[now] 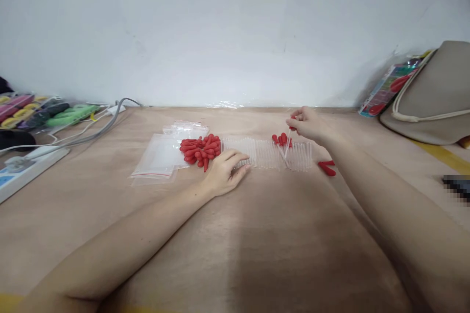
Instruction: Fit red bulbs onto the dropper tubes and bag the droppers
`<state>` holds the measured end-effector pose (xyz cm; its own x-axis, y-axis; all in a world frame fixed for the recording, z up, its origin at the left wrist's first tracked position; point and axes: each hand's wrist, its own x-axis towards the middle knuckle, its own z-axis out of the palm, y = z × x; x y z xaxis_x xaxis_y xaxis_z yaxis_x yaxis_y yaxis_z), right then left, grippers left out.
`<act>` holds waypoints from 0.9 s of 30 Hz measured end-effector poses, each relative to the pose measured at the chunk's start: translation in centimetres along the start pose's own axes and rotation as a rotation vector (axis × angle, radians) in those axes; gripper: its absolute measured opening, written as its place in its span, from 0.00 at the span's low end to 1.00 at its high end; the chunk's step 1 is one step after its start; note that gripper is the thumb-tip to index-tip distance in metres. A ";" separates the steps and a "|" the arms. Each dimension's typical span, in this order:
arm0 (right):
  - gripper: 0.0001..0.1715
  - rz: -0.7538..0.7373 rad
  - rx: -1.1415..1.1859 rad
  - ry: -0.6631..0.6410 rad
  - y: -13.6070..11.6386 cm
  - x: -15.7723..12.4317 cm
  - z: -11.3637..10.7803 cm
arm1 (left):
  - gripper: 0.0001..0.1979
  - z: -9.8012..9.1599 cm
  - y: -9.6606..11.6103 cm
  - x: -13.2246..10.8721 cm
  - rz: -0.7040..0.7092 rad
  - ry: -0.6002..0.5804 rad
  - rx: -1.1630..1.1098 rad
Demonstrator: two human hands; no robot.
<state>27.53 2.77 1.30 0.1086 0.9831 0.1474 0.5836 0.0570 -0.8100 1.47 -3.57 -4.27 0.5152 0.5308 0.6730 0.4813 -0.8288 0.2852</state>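
My right hand (309, 126) pinches a dropper (288, 141) by its red rubber bulb, the thin clear tube slanting down over a row of clear tubes (266, 154) on the table. Beneath it, several red-bulbed droppers (282, 139) lie across that row. My left hand (224, 173) rests palm down at the row's left part, fingers stretched and thumb apart, holding nothing visible. Just beyond its wrist is a pile of loose red bulbs (200, 148). A few more red bulbs (326, 168) lie right of the row, near my right forearm.
Clear zip bags (154, 154) are stacked left of the bulbs. A white power strip (35, 166) with a grey cable (106, 124) sits at the left, near colourful packaged items (40, 110). A beige bag (433, 102) and a plastic-wrapped pack (385, 90) lean against the wall at the right.
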 end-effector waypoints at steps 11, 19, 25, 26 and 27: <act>0.08 -0.099 -0.517 -0.098 1.3 1.5 3.0 | 0.06 0.2 -0.3 0.0 0.040 0.047 0.047; 0.31 0.011 -0.515 0.126 2.5 0.6 0.6 | 0.06 0.3 -0.5 -0.1 0.038 0.054 0.058; 0.17 0.214 -0.576 -0.200 6.2 -0.2 -5.0 | 0.06 0.4 -0.4 0.0 0.044 0.024 0.044; 0.17 0.259 -0.560 -0.196 6.8 -0.3 -5.4 | 0.06 0.5 -0.4 0.0 0.045 0.021 0.045; 0.18 0.291 -0.544 -0.173 7.3 -0.5 -5.6 | 0.06 0.5 -0.4 0.1 0.046 0.020 0.046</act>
<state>36.25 1.75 -1.55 0.2191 0.9616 -0.1656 0.8796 -0.2681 -0.3930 1.67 -3.16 -4.67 0.5236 0.4879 0.6984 0.4898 -0.8432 0.2218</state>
